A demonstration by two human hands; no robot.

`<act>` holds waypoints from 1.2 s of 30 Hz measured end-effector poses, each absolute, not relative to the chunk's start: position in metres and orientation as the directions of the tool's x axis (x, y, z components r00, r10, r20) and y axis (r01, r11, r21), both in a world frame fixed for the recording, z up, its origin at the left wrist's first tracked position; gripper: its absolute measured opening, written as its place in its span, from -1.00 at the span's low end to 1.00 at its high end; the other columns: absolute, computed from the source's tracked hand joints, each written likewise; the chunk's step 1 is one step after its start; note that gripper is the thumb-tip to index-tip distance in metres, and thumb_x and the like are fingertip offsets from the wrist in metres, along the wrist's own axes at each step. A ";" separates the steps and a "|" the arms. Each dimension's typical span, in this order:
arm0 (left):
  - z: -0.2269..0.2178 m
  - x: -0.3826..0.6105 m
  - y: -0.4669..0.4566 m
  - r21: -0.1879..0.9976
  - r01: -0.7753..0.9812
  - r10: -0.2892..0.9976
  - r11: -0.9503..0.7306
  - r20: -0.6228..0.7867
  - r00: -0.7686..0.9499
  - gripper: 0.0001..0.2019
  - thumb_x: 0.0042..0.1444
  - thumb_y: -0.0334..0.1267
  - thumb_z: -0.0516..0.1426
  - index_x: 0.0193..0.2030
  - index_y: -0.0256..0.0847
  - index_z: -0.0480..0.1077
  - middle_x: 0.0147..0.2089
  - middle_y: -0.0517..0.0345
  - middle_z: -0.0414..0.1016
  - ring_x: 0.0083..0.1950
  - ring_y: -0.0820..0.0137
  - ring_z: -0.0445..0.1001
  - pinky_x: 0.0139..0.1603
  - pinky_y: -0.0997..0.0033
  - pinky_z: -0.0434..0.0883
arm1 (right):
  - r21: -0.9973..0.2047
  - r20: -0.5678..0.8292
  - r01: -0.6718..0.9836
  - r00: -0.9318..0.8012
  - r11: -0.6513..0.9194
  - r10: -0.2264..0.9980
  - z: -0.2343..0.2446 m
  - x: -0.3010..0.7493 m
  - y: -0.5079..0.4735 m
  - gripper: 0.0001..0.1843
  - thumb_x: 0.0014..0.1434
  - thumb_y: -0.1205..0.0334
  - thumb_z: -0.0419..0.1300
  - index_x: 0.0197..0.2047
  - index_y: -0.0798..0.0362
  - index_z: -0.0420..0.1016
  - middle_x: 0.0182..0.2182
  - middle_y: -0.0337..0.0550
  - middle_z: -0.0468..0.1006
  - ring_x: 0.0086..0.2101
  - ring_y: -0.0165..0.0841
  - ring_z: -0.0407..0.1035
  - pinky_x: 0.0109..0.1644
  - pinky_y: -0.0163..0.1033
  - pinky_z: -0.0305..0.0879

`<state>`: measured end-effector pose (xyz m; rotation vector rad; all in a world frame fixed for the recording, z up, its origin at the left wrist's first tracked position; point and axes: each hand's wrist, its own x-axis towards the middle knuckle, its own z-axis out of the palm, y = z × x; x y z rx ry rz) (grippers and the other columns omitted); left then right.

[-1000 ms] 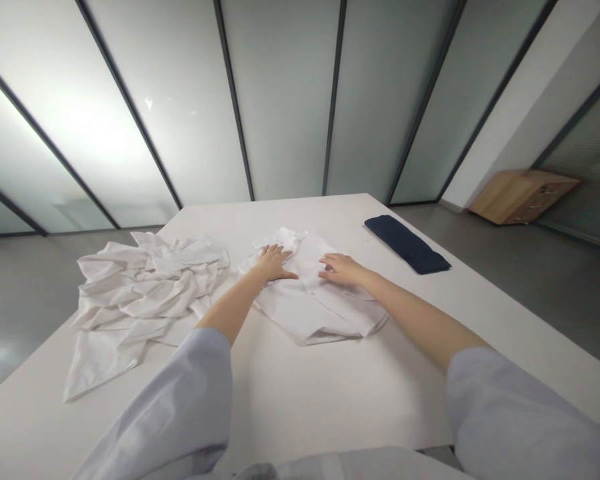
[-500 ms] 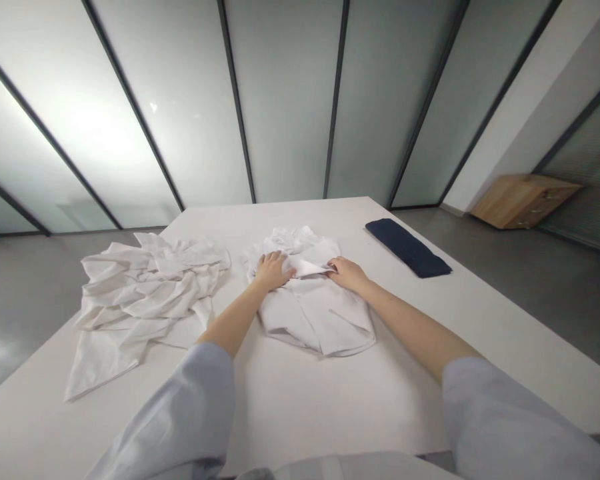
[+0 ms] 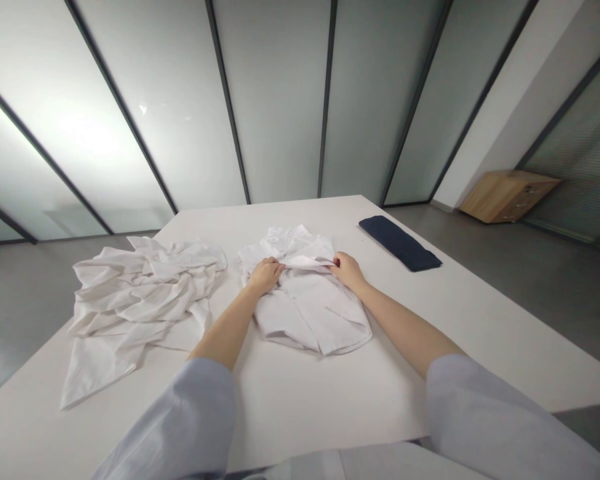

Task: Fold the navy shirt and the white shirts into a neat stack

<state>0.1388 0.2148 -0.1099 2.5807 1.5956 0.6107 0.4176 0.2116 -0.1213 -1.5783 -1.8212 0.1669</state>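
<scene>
A folded white shirt (image 3: 310,310) lies in the middle of the white table (image 3: 330,407). My left hand (image 3: 265,273) is closed on the left end of a fold of the shirt near its collar. My right hand (image 3: 347,270) pinches the right end of the same fold. The fold is raised a little between the two hands. Both forearms reach forward from light grey sleeves.
A crumpled heap of white garments (image 3: 140,293) lies on the table's left part. A folded dark blue cloth (image 3: 400,242) rests at the far right of the table. Frosted glass panels stand behind. A wooden cabinet (image 3: 510,195) sits on the floor at the right.
Both hands went from lying flat on the shirt to gripping a fold near the collar. The shirt turned and shifted slightly left, and the fold is now lifted.
</scene>
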 end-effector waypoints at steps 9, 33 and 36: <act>-0.104 0.140 0.213 0.340 0.841 0.878 -0.420 0.387 0.282 -0.52 0.35 -0.12 -0.19 -0.15 -0.20 0.54 -0.09 0.00 0.53 0.01 0.29 0.45 0.12 0.30 0.34 | -0.671 0.424 0.665 -0.017 0.327 0.906 -0.124 0.420 0.215 -0.87 0.04 0.23 0.04 -0.39 0.00 0.41 -0.37 -0.18 0.56 -0.33 -0.29 0.38 -0.21 -0.24 0.26; -0.105 0.119 0.219 0.376 0.924 0.943 -0.071 0.327 -0.060 -0.55 0.21 -0.33 -0.15 0.13 -0.14 0.40 0.07 0.00 0.52 0.11 0.20 0.43 0.08 0.22 0.34 | -0.863 0.428 0.450 0.408 0.230 0.807 -0.126 0.441 0.226 -0.68 0.15 -0.07 -0.08 -0.51 -0.07 0.08 -0.59 -0.31 0.20 -0.46 -0.34 0.17 -0.41 -0.28 0.12; -0.105 0.119 0.217 0.395 0.916 0.930 -0.064 0.357 -0.089 -0.57 0.21 -0.25 -0.11 0.15 -0.17 0.36 0.10 -0.04 0.49 0.14 0.17 0.40 0.11 0.21 0.33 | -0.810 0.460 0.522 0.280 0.268 0.843 -0.125 0.435 0.221 -0.75 0.09 -0.02 -0.03 -0.49 -0.06 0.15 -0.57 -0.31 0.28 -0.44 -0.33 0.20 -0.39 -0.28 0.15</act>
